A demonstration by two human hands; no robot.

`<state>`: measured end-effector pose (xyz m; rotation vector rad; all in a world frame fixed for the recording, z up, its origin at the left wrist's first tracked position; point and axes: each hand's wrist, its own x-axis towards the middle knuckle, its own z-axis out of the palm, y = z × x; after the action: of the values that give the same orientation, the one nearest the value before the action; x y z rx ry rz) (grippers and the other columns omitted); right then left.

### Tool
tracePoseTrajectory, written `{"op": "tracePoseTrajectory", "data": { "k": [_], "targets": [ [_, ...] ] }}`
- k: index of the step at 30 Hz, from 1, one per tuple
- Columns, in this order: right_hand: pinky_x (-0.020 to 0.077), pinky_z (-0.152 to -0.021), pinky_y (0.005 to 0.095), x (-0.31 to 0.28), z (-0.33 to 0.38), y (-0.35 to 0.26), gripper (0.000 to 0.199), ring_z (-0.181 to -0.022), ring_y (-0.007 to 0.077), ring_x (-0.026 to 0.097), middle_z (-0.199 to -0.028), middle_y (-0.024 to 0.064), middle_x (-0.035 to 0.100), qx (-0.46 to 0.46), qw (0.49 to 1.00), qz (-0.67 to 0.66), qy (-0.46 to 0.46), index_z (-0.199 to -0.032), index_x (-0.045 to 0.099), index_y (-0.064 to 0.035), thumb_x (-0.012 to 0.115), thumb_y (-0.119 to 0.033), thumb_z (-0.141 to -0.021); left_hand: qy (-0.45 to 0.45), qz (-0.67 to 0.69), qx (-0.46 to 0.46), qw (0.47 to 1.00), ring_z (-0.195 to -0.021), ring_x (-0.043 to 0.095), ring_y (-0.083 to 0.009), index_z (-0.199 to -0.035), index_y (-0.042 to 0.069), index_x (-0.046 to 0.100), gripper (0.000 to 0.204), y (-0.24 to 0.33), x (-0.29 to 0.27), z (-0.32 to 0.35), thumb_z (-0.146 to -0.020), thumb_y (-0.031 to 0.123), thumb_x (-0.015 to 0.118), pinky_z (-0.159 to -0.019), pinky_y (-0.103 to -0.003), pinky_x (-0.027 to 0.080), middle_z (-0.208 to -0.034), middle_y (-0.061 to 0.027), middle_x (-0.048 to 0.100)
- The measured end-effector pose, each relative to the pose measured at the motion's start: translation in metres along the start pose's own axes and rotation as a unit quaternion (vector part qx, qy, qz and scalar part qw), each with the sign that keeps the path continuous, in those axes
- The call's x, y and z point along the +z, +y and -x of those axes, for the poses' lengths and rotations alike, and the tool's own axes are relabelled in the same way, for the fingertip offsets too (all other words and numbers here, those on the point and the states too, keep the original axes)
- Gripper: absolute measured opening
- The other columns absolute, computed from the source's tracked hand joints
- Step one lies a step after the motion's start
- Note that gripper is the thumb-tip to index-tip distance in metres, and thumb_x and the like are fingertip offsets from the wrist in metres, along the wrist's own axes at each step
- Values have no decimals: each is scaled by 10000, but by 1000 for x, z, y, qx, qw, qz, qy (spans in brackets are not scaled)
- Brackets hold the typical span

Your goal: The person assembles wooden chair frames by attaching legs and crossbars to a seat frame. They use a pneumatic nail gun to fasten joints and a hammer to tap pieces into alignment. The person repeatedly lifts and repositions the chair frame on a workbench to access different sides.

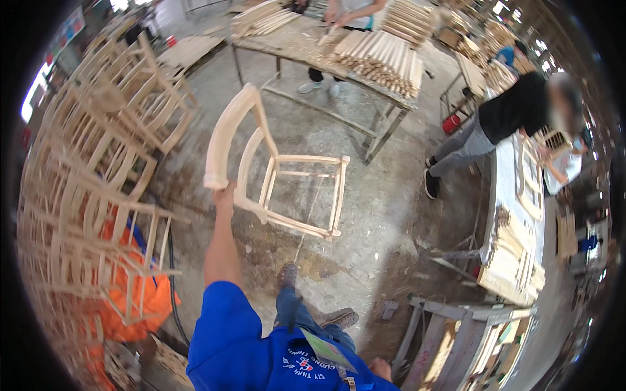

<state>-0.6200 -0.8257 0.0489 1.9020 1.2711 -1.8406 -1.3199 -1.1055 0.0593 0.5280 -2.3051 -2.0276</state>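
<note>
A bare wooden chair frame with a curved back and no seat panel is in front of me on the concrete floor. My left hand grips the near end of its back, closed around the post just under the curved top rail; the fingers are partly hidden by the wood. Low at the bottom edge, my right hand hangs beside my body, apart from the chair. Its fingers are cut off from sight, so whether it is closed does not show.
Stacked wooden chair frames fill the left, with an orange sheet and a dark hose beside them. Ahead stands a workbench with wooden sticks. A person works at a table on the right; a wooden rack stands nearer.
</note>
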Motion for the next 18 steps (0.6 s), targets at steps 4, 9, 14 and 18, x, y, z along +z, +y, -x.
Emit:
{"op": "tracePoseTrajectory", "data": {
  "k": [4,9,14,18],
  "targets": [
    [480,-424,414,48,53,76,169,-517,205,583,-648,68,591,83,995,61,-12,-906,627,-117,569,-241,-1005,-83,33,25,996,-1055,669,-219,-1328,-32,604,560,-4,10,16,-827,102,814,-922,-369,545,-1210,-108,697],
    [520,-462,464,45,87,137,239,-535,220,618,-645,78,635,16,941,338,12,-884,730,-99,607,-269,-997,-117,29,79,990,-979,669,-222,-1216,-55,634,432,23,65,53,-825,59,777,-875,-377,543,-1116,-130,696],
    [507,-475,335,59,64,128,306,-584,170,612,-841,83,645,-98,943,-228,220,-1098,613,-48,565,-347,-1051,-236,40,207,949,-835,668,-207,-1077,-69,664,351,135,164,121,-808,122,783,-747,-371,533,-975,-104,705],
    [504,-562,295,44,98,126,322,-662,140,609,-886,54,653,-141,923,-272,234,-1155,621,-66,588,-369,-1051,-288,-27,270,918,-777,670,-196,-1046,-54,670,334,198,175,238,-800,135,795,-711,-360,535,-937,-95,708]
  ]
}}
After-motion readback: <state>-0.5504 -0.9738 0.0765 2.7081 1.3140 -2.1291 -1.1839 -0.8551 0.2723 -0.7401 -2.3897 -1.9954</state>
